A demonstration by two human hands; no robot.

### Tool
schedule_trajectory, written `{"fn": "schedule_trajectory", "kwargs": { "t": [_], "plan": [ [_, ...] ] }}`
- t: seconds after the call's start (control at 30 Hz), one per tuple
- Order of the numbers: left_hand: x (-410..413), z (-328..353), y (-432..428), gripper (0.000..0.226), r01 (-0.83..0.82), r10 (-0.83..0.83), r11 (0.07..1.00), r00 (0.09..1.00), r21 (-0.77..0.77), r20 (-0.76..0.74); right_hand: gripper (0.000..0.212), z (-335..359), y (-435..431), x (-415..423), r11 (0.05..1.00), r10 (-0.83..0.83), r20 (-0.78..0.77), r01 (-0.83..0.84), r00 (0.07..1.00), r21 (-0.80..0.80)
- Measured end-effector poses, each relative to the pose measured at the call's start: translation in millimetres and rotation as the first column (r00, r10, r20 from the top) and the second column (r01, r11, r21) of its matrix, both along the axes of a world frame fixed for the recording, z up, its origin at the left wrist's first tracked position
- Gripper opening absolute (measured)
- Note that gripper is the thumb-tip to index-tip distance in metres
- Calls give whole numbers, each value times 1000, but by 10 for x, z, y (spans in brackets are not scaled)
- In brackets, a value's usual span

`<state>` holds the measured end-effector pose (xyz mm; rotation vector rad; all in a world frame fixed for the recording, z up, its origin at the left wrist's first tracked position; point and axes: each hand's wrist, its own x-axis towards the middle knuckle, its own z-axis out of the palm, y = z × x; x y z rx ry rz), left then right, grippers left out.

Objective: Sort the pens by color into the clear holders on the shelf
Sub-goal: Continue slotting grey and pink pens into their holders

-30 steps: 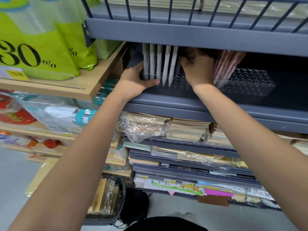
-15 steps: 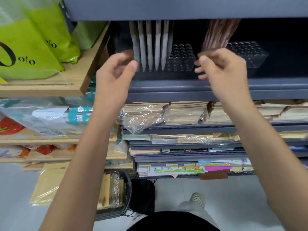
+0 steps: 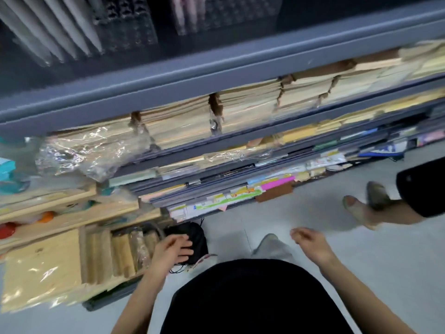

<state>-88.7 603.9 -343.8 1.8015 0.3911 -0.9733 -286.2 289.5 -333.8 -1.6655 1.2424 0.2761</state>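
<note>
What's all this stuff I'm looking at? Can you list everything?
grey pens: several, grey, top-left holder
pink pens: a few, pink, top-centre holder
holders: two, clear, top shelf
shelf: one, grey-blue, across the top
paper stacks: many, tan, lower shelves
wrap: one, clear, left over the stacks
wooden rack: one, pale wood, lower left
bag: one, black, on the floor
shoes: two, tan, another person's, right
left hand: by the bag, fingers relaxed
right hand: over the floor, empty

On the upper shelf (image 3: 216,68), a row of pens (image 3: 60,32) is stood left, a second bunch (image 3: 185,13) right, a holder (image 3: 125,22) between. Paper stacks (image 3: 240,109) are laid on shelves below; a bag (image 3: 195,237) is set on the floor (image 3: 361,261) before them.
</note>
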Motion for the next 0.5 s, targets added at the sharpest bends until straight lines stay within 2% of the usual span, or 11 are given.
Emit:
{"fn": "schedule_trajectory", "kwargs": {
  "t": [0.1, 0.2, 0.4, 0.5],
  "plan": [
    [-296, -300, -258, 17, 65, -57, 995, 992, 74, -109, 18, -49, -355, -324, 999, 50, -92, -50, 995, -1],
    [-504, -346, -633, 17, 115, -104, 991, 985, 73, -141, 19, -51, -808, -545, 999, -13, -95, 17, 995, 43],
    [-740, -102, -1710, 21, 160, -161, 987, 987, 29, 7, 14, 85, -1633, -911, 988, -125, -21, 126, 992, 84],
    [-689, 118, -2207, 17, 280, -282, 959, 958, 40, 58, 17, 192, -1941, -965, 979, -175, 44, 169, 984, 110]
  ]
}}
